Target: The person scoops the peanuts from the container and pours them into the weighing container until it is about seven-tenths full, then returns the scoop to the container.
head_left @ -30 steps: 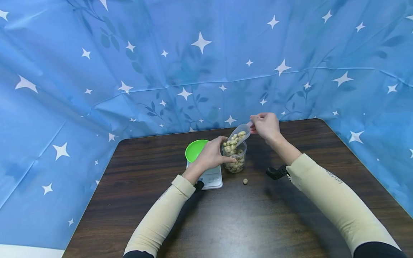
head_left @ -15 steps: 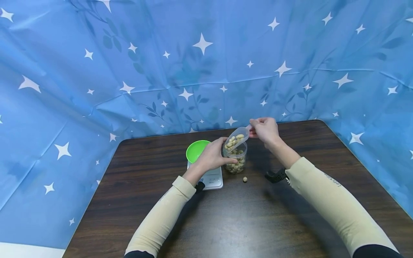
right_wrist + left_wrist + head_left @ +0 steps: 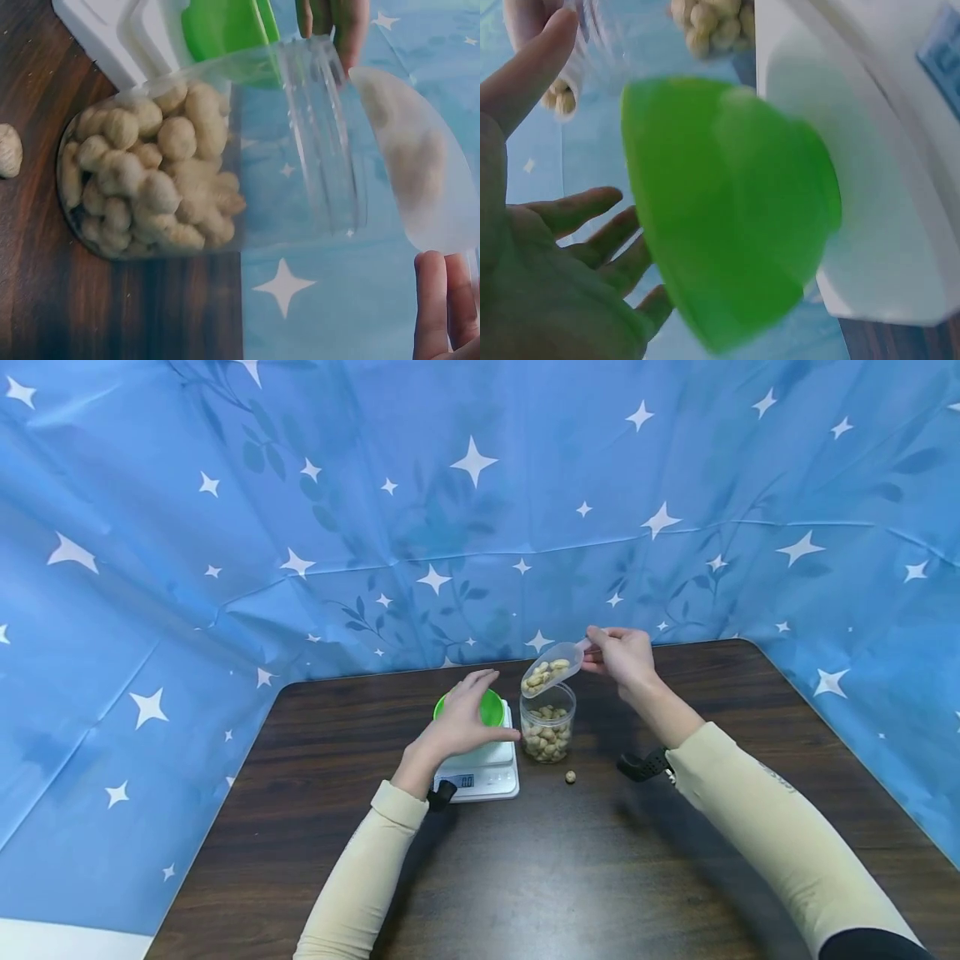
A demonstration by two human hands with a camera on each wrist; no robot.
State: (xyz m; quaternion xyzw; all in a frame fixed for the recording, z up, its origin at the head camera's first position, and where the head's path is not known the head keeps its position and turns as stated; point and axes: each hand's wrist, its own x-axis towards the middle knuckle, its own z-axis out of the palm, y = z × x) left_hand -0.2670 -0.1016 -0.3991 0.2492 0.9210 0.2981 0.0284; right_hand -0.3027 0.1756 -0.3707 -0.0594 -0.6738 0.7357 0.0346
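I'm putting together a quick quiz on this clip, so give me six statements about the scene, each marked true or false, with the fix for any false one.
1. The right hand holds the scoop. True.
2. The scoop is empty. False: peanuts lie in it.
3. The green bowl sits on the white scale. True.
4. The jar lies on its side. False: it stands upright on the table.
5. A loose peanut lies on the table near the jar. True.
6. The left hand grips the jar. False: its fingers are spread and it grips nothing.
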